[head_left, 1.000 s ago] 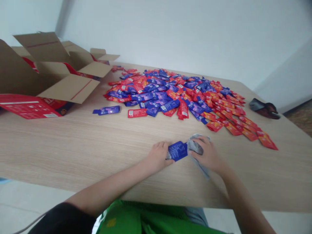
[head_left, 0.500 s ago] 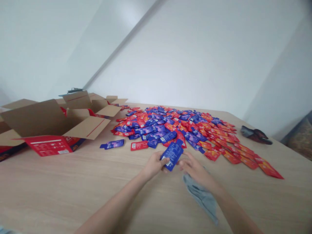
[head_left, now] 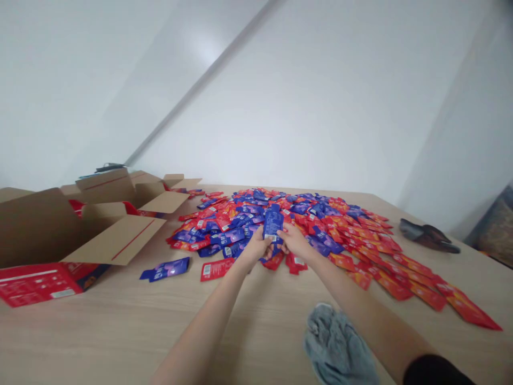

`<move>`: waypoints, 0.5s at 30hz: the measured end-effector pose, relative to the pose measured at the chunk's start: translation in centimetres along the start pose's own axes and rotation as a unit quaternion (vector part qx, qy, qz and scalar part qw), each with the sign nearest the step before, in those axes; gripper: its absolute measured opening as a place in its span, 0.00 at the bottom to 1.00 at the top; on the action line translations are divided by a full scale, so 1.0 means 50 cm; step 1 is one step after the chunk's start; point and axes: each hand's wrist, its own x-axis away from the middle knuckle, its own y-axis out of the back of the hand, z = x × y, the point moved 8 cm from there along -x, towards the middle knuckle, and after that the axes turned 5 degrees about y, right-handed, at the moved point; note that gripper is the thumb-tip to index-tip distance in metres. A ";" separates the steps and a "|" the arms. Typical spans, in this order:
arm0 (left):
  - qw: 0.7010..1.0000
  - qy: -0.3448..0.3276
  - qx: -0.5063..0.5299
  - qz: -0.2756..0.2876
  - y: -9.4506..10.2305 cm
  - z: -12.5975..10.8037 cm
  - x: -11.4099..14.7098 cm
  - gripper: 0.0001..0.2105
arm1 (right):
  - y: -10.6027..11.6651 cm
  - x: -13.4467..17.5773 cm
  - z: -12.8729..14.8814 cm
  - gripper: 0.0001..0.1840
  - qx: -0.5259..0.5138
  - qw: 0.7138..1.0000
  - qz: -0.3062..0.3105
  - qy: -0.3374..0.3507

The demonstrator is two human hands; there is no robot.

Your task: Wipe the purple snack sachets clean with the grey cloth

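A blue sachet [head_left: 273, 222] with a spout-like top stands nearly upright between my two hands, its printed back and barcode facing me. My left hand [head_left: 258, 245] grips its lower left side, thumb in front. On the opposite edge, the fingers of my right hand [head_left: 294, 240] are closed on the sachet too. Just behind and around them spreads a large pile of red and blue sachets [head_left: 236, 235]. One blue sachet [head_left: 166, 269] and a red sachet [head_left: 216, 269] lie apart at the pile's near left.
Open cardboard boxes [head_left: 116, 240] with raised flaps stand on the left. A crumpled grey cloth [head_left: 339, 347] lies below my right forearm. Towards the right edge of the table is a dark object [head_left: 428, 235], and a row of red-orange sachets [head_left: 425, 294] reaches the near right.
The blue sachet has moved forward toward the pile and turned more upright. My right hand has closed on its right edge. The view has shifted, with more of the grey cloth showing.
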 end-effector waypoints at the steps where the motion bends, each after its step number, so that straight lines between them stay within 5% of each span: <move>1: 1.000 0.000 0.003 -0.017 0.007 0.005 -0.026 0.13 | 0.004 -0.024 -0.009 0.08 -0.006 1.000 -0.002 -0.005; 8: 0.995 0.035 0.017 -0.092 0.079 0.029 -0.257 0.04 | 0.022 -0.231 -0.084 0.07 -0.098 0.993 0.041 -0.060; 15: 0.991 0.103 0.028 -0.084 0.158 -0.051 -0.443 0.06 | 0.057 -0.444 -0.058 0.10 -0.121 0.988 0.019 -0.099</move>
